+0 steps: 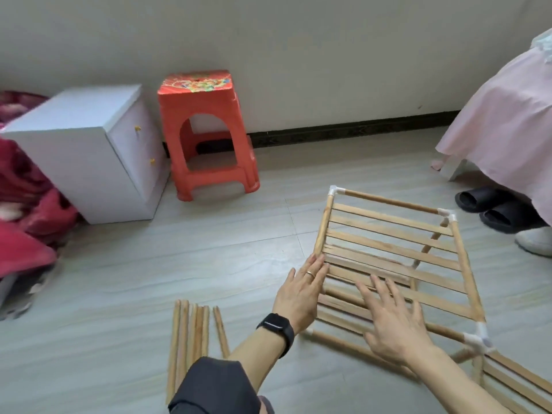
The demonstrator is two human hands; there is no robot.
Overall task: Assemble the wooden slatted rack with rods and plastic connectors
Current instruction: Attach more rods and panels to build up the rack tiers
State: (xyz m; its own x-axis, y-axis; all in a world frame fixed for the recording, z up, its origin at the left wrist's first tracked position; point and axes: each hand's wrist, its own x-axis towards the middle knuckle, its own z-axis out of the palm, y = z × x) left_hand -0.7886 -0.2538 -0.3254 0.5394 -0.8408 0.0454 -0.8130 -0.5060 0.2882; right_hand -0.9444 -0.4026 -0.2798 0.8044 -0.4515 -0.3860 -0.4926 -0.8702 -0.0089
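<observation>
- Floor (119, 264): smooth, pale boards carry everything, so a hard shove could send the whole frame skating instead of seating its joints.
- Rack (394, 252): it sits at four o'clock in the view, with the slatted top raised on uprights and leaning. A second slatted panel (513, 380) pokes out low at five o'clock. Press down off-centre and I'd say the frame racks sideways.
- Slats: those at the rack's nine o'clock edge look crooked and bunched. They're the likeliest to pop loose or drop through if the side rod spreads.
- Loose rods (191, 333): a bundle lies at seven o'clock, well apart from the rack and just beside the left forearm. An elbow sweep could roll them away.
- Right hand (391, 321): the grip is released, fingers spread flat over the near slats. Motion blur hides whether it's truly touching. Too much weight here could bow thin wood.
- Left hand (301, 291): the grip is released too, with straight fingers laid against the left side rod. Fingertips near the slat ends risk a pinch.
- Plastic connectors: the near-right one (478, 340) joins several rods, and the far-left one (336, 191) caps a corner. Half-seated rods could pull out under a twist, though how deep they sit can't be read.
</observation>
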